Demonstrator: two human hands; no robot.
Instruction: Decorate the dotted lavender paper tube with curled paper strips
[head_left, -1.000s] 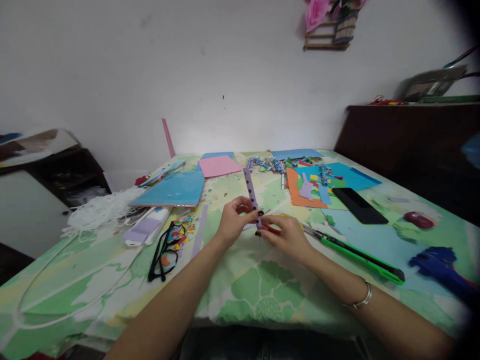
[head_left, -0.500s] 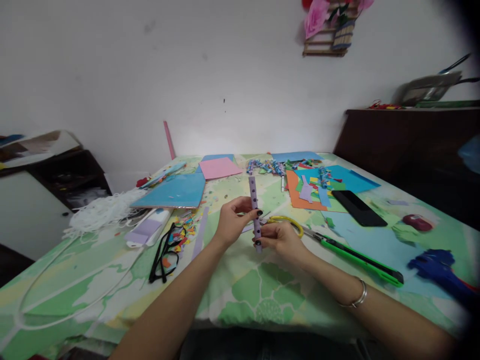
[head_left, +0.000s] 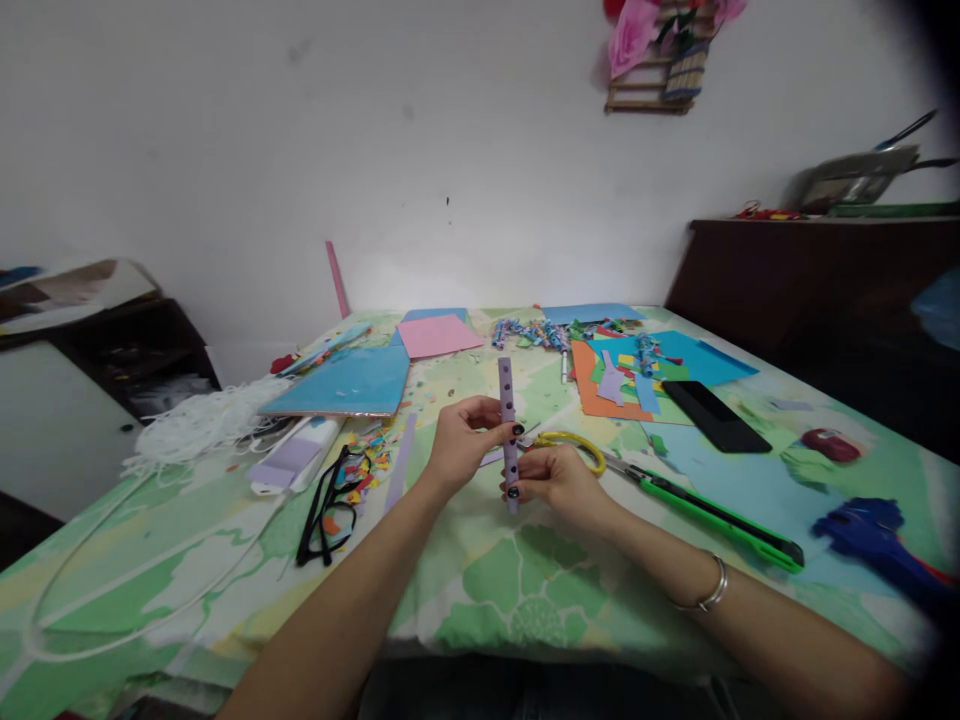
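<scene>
A narrow purple strip with dark dots [head_left: 507, 395] stands nearly upright over the middle of the table. My left hand [head_left: 466, 440] pinches it around its middle, thumb in front. Lower down, my right hand [head_left: 555, 482] grips the same strip near its bottom end. Just behind my right hand lie scissors with yellow handles [head_left: 574, 440]. A green cutter knife [head_left: 720, 515] rests to the right, beside my right forearm.
Black glasses [head_left: 326, 510], paper scraps [head_left: 375, 455] and white cord [head_left: 195, 425] lie left. Blue [head_left: 345, 380] and pink sheets [head_left: 440, 336] are behind. A phone [head_left: 716, 415], orange paper [head_left: 596, 390] and a blue tool [head_left: 862, 530] lie right.
The strip has shifted slightly down and stands a little straighter, its lower end moved left. Both hands keep hold of it.
</scene>
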